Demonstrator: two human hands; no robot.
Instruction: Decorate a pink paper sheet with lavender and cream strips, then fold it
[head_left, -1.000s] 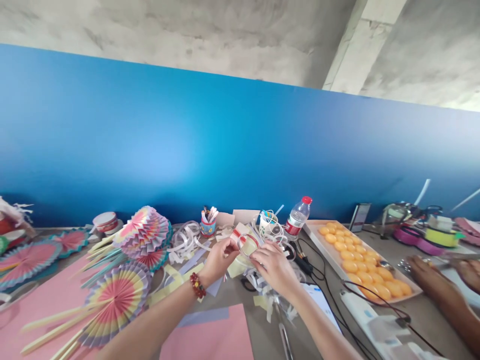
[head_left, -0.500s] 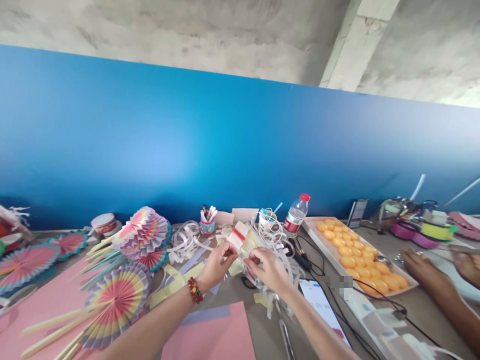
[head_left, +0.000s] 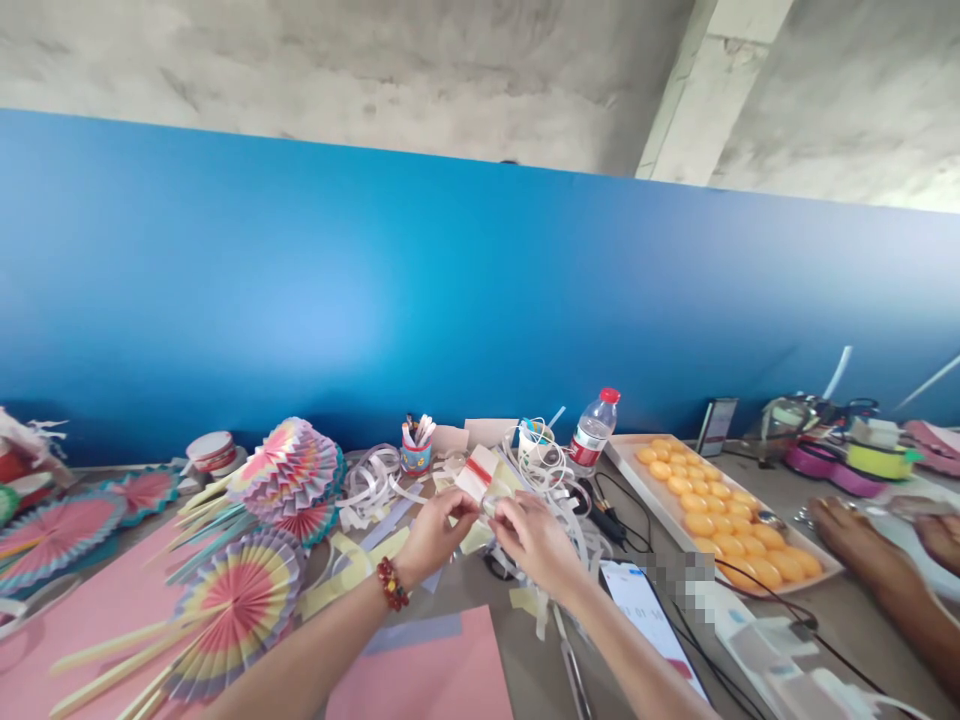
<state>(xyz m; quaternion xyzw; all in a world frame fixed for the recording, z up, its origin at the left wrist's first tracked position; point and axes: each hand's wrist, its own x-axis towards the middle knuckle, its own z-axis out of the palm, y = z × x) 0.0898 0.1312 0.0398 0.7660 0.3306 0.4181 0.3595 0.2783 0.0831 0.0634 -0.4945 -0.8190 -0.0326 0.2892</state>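
Above the table's middle, my left hand [head_left: 439,535], with a beaded bracelet [head_left: 391,583] on its wrist, holds thumb and forefinger pinched. Close to its right, my right hand [head_left: 536,540] is curled in a pinch too. Whatever lies between the fingertips is too small or see-through to make out. Just behind the hands is a white packet with a red stripe [head_left: 478,473], among white paper strips [head_left: 371,485] and yellow scraps. Below them lies a pink sheet [head_left: 427,670] with a purple strip [head_left: 411,636] along its upper edge.
Folded paper fans [head_left: 240,610] with sticks cover the left side. A pen cup [head_left: 416,455] and a water bottle [head_left: 595,435] stand at the back. Rightward are a phone [head_left: 649,625], cables, a tray of orange balls [head_left: 829,575] and a co-worker's hands [head_left: 855,545].
My two hands stay pinched close together, with only a slight shift of the fingers. The whole view has tilted very slightly.
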